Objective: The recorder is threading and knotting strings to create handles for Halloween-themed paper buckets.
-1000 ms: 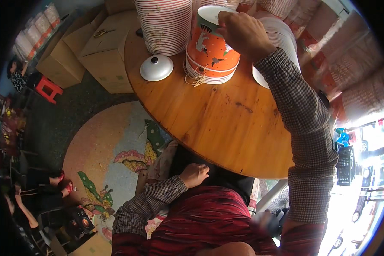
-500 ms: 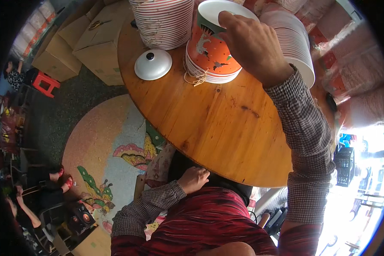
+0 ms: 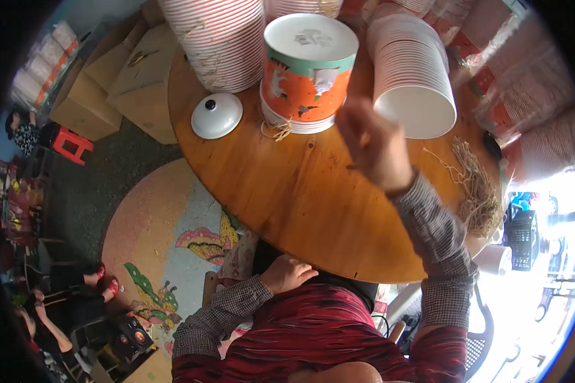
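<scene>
An orange paper bucket [image 3: 303, 83] with a green band and animal shapes stands upside down, its white bottom facing up. Several white rims show beneath it, with loose twine [image 3: 280, 131] hanging at the front. My right hand [image 3: 378, 143] is over the table, just right of and nearer than the bucket, apart from it. Its fingers look curled but are smeared by motion, so whether they hold anything is unclear. Below the table's near edge, my left hand [image 3: 289, 274] rests on my lap, fingers loosely extended and nothing visible in them.
A tall stack of buckets [image 3: 220, 51] and a white lid [image 3: 216, 116] are on the round wooden table [image 3: 287, 198] at left. Nested white buckets [image 3: 415, 108] lie sideways at right, near a twine bundle [image 3: 478, 191]. Cardboard boxes [image 3: 140, 96] stand beyond. Another person sits at lower left.
My right hand has come off the bucket's top and moved down toward me. The view has shifted, bringing the twine bundle into sight. My left hand has stayed on my lap.
</scene>
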Tool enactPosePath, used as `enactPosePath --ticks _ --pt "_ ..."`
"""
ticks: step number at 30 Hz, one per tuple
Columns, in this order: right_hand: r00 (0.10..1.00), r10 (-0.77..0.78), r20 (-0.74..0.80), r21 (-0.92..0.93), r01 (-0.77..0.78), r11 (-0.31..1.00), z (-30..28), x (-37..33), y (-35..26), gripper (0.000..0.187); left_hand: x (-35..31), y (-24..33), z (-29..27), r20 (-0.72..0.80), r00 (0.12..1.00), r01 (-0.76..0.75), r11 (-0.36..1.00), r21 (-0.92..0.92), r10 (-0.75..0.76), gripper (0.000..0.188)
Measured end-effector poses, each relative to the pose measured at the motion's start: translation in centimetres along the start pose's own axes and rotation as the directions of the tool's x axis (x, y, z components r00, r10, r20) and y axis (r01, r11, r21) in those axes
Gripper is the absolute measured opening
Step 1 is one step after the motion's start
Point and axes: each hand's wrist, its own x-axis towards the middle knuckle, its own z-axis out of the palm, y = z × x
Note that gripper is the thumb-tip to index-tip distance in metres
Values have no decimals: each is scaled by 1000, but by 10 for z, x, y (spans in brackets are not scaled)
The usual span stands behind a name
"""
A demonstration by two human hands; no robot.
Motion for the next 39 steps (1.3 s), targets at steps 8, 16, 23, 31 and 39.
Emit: enactPosePath --ticks 8,16,23,31,39 --pt "974 211 79 29 -213 977 -30 -84 30 15 45 88 -63 -200 976 -137 961 -240 89 14" --pt "743 502 -444 162 -484 860 -81 -106 133 15 229 29 -85 -493 864 -145 888 -436 -101 27" --pt "635 606 -479 322 -516 794 -94 -114 170 26 333 -2 -68 -674 722 37 982 -184 -153 27" --pt "644 660 -386 291 -594 750 -88 -99 150 19 329 -7 -74 -610 739 -9 900 -435 -287 19" --pt "646 657 -389 244 -615 749 -90 -98 141 18 321 -12 -78 -559 781 8 900 -436 -278 22"
